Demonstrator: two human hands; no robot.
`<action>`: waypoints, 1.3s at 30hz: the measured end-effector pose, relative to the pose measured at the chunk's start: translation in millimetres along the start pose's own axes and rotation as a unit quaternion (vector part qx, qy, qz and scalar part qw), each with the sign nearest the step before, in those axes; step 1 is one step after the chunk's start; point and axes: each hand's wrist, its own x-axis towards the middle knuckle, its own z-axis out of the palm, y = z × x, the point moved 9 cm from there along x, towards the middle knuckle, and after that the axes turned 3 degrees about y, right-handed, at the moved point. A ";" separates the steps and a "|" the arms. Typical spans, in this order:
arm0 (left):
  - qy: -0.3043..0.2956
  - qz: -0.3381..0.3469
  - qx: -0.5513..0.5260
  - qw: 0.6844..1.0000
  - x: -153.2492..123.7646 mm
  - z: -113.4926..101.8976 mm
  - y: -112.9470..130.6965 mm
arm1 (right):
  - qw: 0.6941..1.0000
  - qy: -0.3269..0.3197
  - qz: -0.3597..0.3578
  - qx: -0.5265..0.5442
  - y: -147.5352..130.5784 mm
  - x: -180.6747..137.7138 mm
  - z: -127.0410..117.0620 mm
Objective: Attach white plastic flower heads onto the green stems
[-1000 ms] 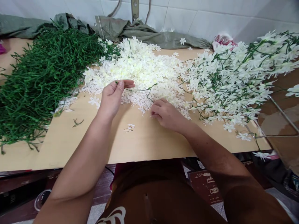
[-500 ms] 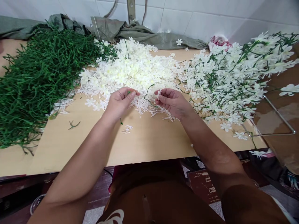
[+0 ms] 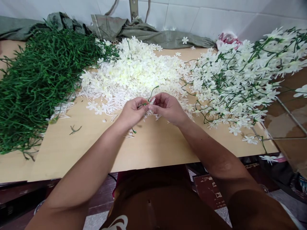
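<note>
Between the fingers of my left hand (image 3: 134,110) is a green plastic stem (image 3: 134,131), one end poking out below the hand and another tip rising above the fingers. My right hand (image 3: 166,107) pinches a small bunch of white stamens (image 3: 153,101). The fingertips of both hands meet, and the stamens are at the stem there; whether they are joined is hidden. Just beyond the hands lies a heap of white artificial flower heads (image 3: 134,68), with many thin white stamens (image 3: 115,103) along its near edge.
Green stems (image 3: 48,73) form a big pile on the left. Assembled white flowers on stems (image 3: 240,80) are heaped at the right, by a cardboard box (image 3: 292,121). A grey-green cloth (image 3: 148,35) runs along the tiled wall. A loose stem piece (image 3: 75,129) lies on the board.
My right hand has moved left with the stamens, and my left hand slightly right. The hands were apart and now touch at the fingertips.
</note>
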 end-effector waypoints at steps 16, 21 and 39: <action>0.003 0.039 -0.053 0.998 -2.7 -6.1 30.1 | 0.998 -0.004 -0.002 0.068 -7.8 5.9 -1.5; 0.061 0.050 -0.098 0.992 -1.8 -17.3 29.4 | 0.991 0.004 0.033 0.130 -4.0 12.9 8.8; -0.078 -0.035 -0.135 0.987 -8.0 2.3 21.2 | 0.995 -0.047 0.028 0.082 -9.1 10.3 12.5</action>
